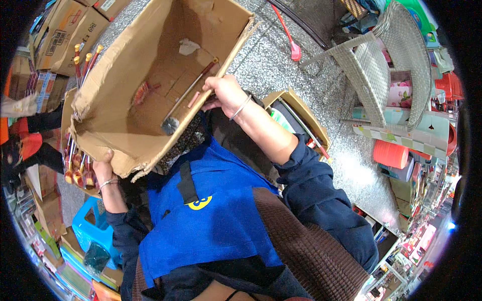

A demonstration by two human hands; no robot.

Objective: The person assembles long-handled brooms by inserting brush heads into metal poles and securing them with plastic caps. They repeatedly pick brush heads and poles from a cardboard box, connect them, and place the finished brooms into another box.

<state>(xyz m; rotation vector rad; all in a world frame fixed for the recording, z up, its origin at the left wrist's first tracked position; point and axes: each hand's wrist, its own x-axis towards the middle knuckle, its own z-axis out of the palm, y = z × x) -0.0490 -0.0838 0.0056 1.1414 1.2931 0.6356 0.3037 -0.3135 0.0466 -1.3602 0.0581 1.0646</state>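
A large open cardboard box (115, 65) is tilted in front of me, its torn rim toward me. My left hand (104, 169) is closed on the near left edge, and my right hand (226, 95) grips the right edge. Inside lie a long-handled brush (184, 98) with a round grey bristle head, a short pink stick (193, 99), a crumpled red scrap (142, 92) and a pale torn patch (188, 47). Several similar long-handled tools (76, 176) with reddish, yellow-tipped handles stick out beside and behind the box at the left.
A smaller cardboard box (321, 131) with long-handled items stands right of me. A blue plastic stool (93, 226) is at the left, near stacked cartons (75, 37). At the right are a grey wicker chair (371, 75) and crowded goods. A red-handled pink tool (295, 51) lies on the speckled floor.
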